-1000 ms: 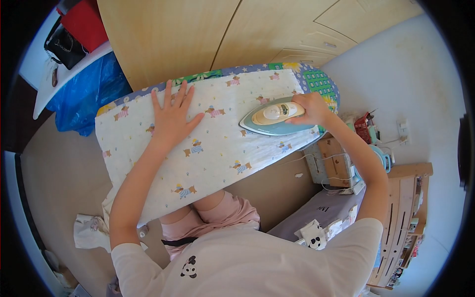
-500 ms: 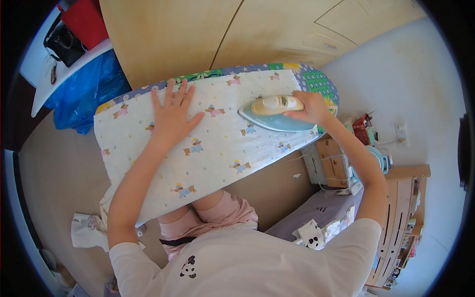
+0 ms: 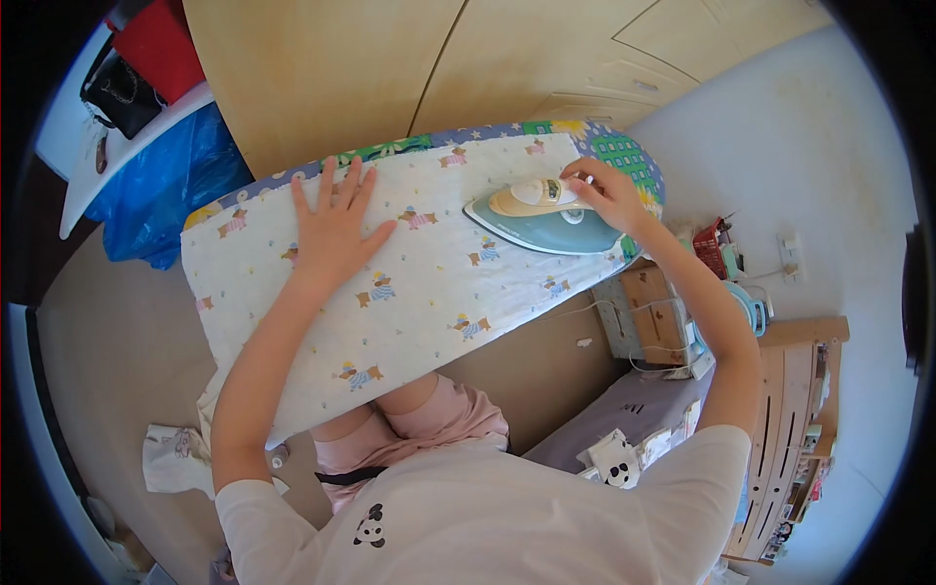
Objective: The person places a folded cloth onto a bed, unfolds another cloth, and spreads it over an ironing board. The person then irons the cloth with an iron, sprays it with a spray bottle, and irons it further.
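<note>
A white cloth (image 3: 419, 263) printed with small dogs in striped clothes lies over the ironing board (image 3: 624, 151), whose patterned cover shows along the far edge and right end. My left hand (image 3: 333, 229) rests flat on the cloth, fingers spread. On the cloth's right part sits an iron (image 3: 546, 222) with a blue-green body and cream top, its tip pointing left. My right hand (image 3: 609, 198) has its fingers curled together at the top of the iron's handle, thumb and fingertips against it. Below the hand, part of the handle opening shows.
Pale wooden cabinets (image 3: 331, 78) stand behind the board. A blue plastic bag (image 3: 171, 185) hangs at the left below a white surface with a black bag (image 3: 122, 93). A cord runs past a wooden box (image 3: 653, 302) at the right. White fabric (image 3: 175, 458) lies low at the left.
My right hand has shifted from wrapping the iron's handle to holding its top with the fingertips. The iron and my left hand stay about where they were on the cloth.
</note>
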`<state>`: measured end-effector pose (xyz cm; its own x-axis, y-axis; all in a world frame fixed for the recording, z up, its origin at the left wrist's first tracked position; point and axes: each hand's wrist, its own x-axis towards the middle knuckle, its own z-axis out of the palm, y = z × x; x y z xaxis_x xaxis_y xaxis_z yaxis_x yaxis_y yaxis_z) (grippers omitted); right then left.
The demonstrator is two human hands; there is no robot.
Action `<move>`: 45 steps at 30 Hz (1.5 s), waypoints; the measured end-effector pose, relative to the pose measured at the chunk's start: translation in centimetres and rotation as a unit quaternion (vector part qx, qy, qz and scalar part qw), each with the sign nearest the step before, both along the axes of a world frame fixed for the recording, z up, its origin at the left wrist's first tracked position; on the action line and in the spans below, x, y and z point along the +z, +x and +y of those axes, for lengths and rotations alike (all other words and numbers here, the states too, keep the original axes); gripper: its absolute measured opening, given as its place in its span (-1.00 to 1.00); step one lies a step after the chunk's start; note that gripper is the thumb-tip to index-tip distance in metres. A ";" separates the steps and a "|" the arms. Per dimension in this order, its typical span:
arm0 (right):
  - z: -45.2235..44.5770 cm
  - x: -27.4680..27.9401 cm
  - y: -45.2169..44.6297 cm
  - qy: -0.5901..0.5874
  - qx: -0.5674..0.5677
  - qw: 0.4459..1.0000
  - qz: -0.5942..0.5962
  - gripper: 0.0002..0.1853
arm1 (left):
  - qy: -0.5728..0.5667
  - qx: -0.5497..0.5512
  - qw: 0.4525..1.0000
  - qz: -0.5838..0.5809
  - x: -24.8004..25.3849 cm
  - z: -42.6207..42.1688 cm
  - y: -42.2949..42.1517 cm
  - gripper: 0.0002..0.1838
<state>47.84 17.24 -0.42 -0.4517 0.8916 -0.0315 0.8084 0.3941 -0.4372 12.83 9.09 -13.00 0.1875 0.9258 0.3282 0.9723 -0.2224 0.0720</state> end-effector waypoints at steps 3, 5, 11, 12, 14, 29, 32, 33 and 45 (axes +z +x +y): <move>0.9 -1.3 0.9 -0.009 0.033 0.997 0.074 -0.70 | 0.002 -0.006 1.000 -0.004 -0.1 0.1 -0.1 -0.29; 1.0 -1.5 1.2 -0.006 0.021 0.998 0.056 -0.69 | 0.001 -0.004 1.000 -0.001 0.1 0.1 0.0 -0.30; 0.8 -1.0 0.5 0.023 -0.002 1.000 -0.021 -0.65 | -0.042 0.009 0.999 0.016 0.6 -0.1 0.0 -0.29; 0.7 -0.9 0.3 0.047 -0.012 0.998 -0.046 -0.63 | -0.042 0.009 0.999 0.016 0.6 -0.1 0.0 -0.29; 0.6 -0.8 0.2 0.054 -0.013 0.997 -0.051 -0.62 | -0.041 0.006 0.999 0.011 0.5 -0.1 0.0 -0.29; 0.6 -1.1 0.7 0.103 0.014 0.994 -0.032 -0.68 | -0.045 0.008 0.999 0.014 0.5 0.0 0.0 -0.29; 0.3 -1.0 1.0 0.129 0.078 0.988 -0.026 -0.67 | -0.003 -0.008 1.000 -0.003 -0.1 0.1 -0.2 -0.29; 0.0 -0.8 0.9 0.135 0.114 0.984 -0.033 -0.63 | -0.002 -0.008 1.000 -0.002 -0.1 0.2 -0.2 -0.29; -0.1 -0.9 1.1 0.177 0.192 0.959 -0.111 -0.46 | -0.046 0.005 0.999 0.003 0.6 -0.2 0.0 -0.23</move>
<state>48.93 17.14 -1.28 -0.7666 0.6327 0.1093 0.6308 0.7739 -0.0558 12.82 8.90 -12.42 0.1799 0.9539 0.2401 0.9750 -0.2052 0.0850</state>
